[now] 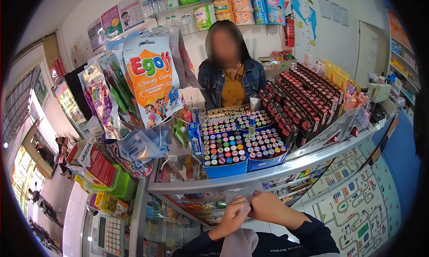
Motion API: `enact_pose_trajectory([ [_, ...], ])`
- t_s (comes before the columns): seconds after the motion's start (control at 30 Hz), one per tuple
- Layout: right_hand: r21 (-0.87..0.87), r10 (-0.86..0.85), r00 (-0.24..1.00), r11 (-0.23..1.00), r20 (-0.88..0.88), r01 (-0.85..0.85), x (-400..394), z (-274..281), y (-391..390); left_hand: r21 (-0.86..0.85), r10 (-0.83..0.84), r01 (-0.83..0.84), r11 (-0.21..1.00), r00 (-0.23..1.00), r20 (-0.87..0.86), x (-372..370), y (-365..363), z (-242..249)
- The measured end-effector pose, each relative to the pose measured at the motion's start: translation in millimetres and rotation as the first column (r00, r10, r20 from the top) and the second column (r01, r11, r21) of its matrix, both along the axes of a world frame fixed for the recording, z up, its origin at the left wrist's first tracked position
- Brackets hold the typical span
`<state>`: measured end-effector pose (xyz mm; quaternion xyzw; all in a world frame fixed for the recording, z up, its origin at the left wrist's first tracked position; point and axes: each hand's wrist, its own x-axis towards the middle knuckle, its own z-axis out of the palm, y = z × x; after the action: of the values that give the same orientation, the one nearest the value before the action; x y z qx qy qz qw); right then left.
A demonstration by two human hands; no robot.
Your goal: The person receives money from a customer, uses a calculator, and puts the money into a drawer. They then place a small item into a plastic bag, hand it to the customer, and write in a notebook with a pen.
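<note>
Close together in front of my chest, my left hand (235,215) and my right hand (267,208) are both closed, fingers pinching a thin, see-through plastic bag (256,187). Its top edge shows above my fingers, just off the front edge of the glass counter (214,183); the rest is hidden by my hands. Beyond them on the counter stand blue boxes (226,168) packed with small bottles with colourful round caps. One bottle (252,126) stands up above the others.
Across the counter is a person (232,85) in a denim jacket. Rows of dark red boxes (308,100) stand at the right. Hanging Egoji gum packs (154,80) crowd the left, above a green basket (123,183) and a calculator (111,234).
</note>
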<state>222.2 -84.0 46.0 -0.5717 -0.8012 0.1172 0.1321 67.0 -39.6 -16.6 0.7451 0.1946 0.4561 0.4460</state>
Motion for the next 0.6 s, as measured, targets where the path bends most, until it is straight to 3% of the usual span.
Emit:
enact_pose_trajectory([
  [0.03, 0.002, -0.005, 1.0, 1.0, 0.002, 0.005, 3, -5, 6, -0.134, -0.115, 0.115, 0.984, 0.993, 0.012, 2, -2, 0],
  [0.07, 0.045, 0.041, 0.996, 0.998, -0.081, -0.038, 8, -8, 12, -0.193, -0.076, 0.107, 0.975, 0.984, 0.161, 7, -4, 4],
  [0.1, 0.091, 0.094, 0.982, 0.993, -0.161, -0.08, 11, -8, 15, -0.188, -0.077, 0.107, 0.976, 0.984, 0.164, 5, -2, 3],
  [0.17, 0.258, -0.013, 0.945, 0.961, -0.327, 0.102, 19, 25, 21, -0.546, 0.015, 0.199, 0.814, 0.932, 0.362, -3, 6, -9],
  [0.2, 0.31, -0.058, 0.892, 0.926, -0.448, 0.215, 22, 43, 30, -0.492, -0.001, 0.186, 0.85, 0.936, 0.351, -7, 12, -15],
  [0.23, 0.475, -0.057, 0.887, 0.828, -0.459, 0.299, 24, 58, 46, -0.491, 0.003, 0.181, 0.852, 0.937, 0.351, -8, 10, -12],
  [0.3, 0.674, -0.1, 0.896, 0.625, -0.432, 0.394, 26, 78, 81, -0.676, 0.081, 0.062, 0.735, 0.981, 0.178, -8, 7, -5],
  [0.33, 0.728, -0.148, 0.907, 0.552, -0.394, 0.407, 25, 80, 96, -0.673, 0.09, 0.054, 0.737, 0.98, 0.177, -11, 7, -1],
  [0.37, 0.729, -0.138, 0.908, 0.553, -0.396, 0.403, 28, 75, 109, -0.572, -0.027, 0.136, 0.809, 0.98, 0.196, -14, 9, 2],
  [0.4, 0.646, -0.117, 0.892, 0.65, -0.437, 0.401, 34, 68, 123, -0.462, -0.144, 0.222, 0.859, 0.969, 0.199, -18, 11, 6],
  [0.43, 0.554, -0.101, 0.874, 0.738, -0.475, 0.386, 38, 62, 133, -0.458, -0.134, 0.213, 0.863, 0.971, 0.199, -22, 13, 12],
  [0.5, 0.525, -0.097, 0.865, 0.759, -0.493, 0.385, 41, 57, 137, -0.281, -0.227, 0.254, 0.926, 0.966, 0.126, -30, 16, 21],
  [0.6, 0.411, -0.047, 0.743, 0.808, -0.668, 0.422, 40, 63, 120, -0.177, -0.146, 0.164, 0.97, 0.983, 0.108, -32, 18, 25],
])
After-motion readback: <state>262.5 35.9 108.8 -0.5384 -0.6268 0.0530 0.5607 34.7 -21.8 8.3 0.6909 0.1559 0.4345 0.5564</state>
